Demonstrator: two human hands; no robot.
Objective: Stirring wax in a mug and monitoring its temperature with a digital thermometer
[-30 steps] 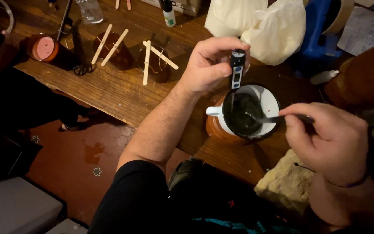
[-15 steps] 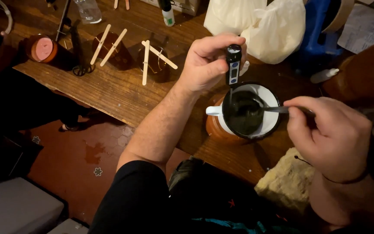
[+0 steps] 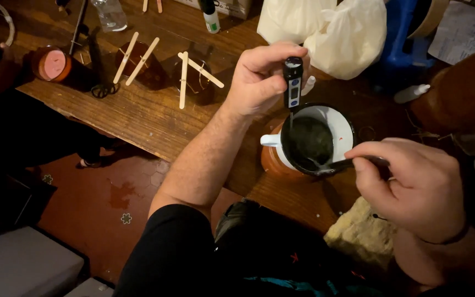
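Observation:
A white enamel mug (image 3: 343, 125) with a dark rim stands on the wooden table (image 3: 138, 118), on top of an orange-brown jar (image 3: 273, 164). Dark liquid fills the mug. My left hand (image 3: 262, 80) pinches a black digital probe thermometer (image 3: 293, 82) upright, its thin probe dipping into the liquid at the mug's far-left side. My right hand (image 3: 413, 184) grips a metal spoon (image 3: 339, 163) whose bowl lies in the liquid at the mug's near edge.
Two dark jars (image 3: 138, 63) with crossed wooden sticks (image 3: 184, 78) stand at the back left, beside a jar of pink wax (image 3: 51, 63) and black scissors (image 3: 97, 60). White plastic bags (image 3: 325, 30) lie behind the mug. A yellowish cloth (image 3: 361, 234) sits at the near edge.
The spoon has swung from the mug's right side round to its near edge, my right hand moving toward me. The thermometer stays in the liquid, shifted slightly left.

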